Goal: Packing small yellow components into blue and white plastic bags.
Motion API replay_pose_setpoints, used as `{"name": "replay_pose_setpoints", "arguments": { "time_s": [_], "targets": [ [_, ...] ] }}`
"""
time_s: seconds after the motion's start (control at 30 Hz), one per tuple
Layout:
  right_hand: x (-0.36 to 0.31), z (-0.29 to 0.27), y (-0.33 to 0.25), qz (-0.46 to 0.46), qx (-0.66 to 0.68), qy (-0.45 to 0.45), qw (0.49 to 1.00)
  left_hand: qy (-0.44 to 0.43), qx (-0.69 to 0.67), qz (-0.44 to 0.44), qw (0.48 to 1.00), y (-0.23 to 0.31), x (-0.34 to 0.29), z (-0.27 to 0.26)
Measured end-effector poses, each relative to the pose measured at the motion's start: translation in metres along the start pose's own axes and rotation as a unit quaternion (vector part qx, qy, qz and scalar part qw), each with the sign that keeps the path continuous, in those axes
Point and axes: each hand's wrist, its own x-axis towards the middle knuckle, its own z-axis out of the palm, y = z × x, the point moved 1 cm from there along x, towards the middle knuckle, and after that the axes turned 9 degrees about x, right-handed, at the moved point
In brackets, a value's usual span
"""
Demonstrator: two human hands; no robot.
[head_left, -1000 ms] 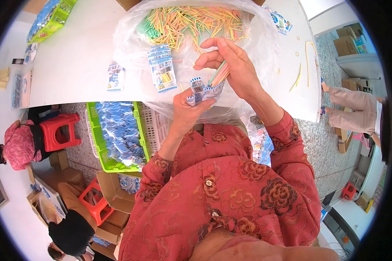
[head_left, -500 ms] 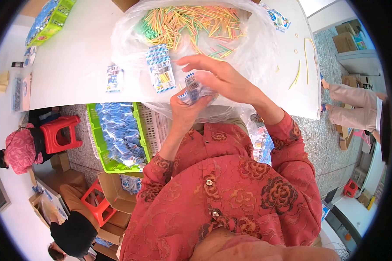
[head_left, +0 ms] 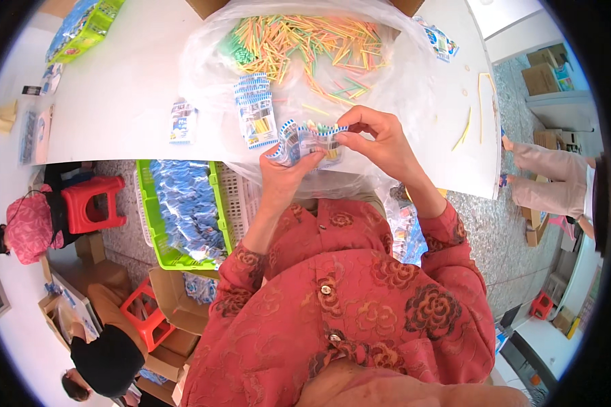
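My left hand (head_left: 286, 178) is closed around the lower edge of some clear plastic packets (head_left: 328, 144) with blue-and-white striped borders, which bend between its fingers. With thumb and forefinger, my right hand (head_left: 381, 141) pinches the upper right corner of the same packets. Coloured bits show along their top edge. Just beyond my left hand lies an overlapping stack of similar packets (head_left: 256, 114), the nearest showing yellow sticks inside. Farther off, thin yellow, pink and green sticks (head_left: 299, 44) are heaped on a clear plastic sheet (head_left: 200, 68).
A single packet (head_left: 182, 123) lies left on the white table (head_left: 115, 102). Below the edge, a green basket (head_left: 157, 237) holds many blue packets. Another green basket (head_left: 91, 34) stands far left. Red stools (head_left: 91, 202), cartons (head_left: 176, 298) and other people (head_left: 108, 359) are around.
My right hand has come down and right from above the packets and now pinches their corner. The packets have been spread open to the right; my left hand keeps its hold.
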Motion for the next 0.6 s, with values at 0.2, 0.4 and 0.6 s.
{"name": "replay_pose_setpoints", "arguments": {
  "time_s": [0.2,0.4,0.6],
  "targets": [
    [0.001,0.004,0.012,-0.003,0.058,0.018,0.998,0.021,-0.006,-0.012,1.000,-0.006,-0.006,-0.006],
    [0.007,0.020,0.021,0.044,0.095,-0.003,0.995,0.042,0.010,-0.022,0.999,-0.010,-0.012,-0.020],
    [0.023,0.041,0.050,0.094,0.019,-0.052,0.994,0.158,-0.012,-0.016,0.987,-0.011,-0.025,-0.040]
  ]
}}
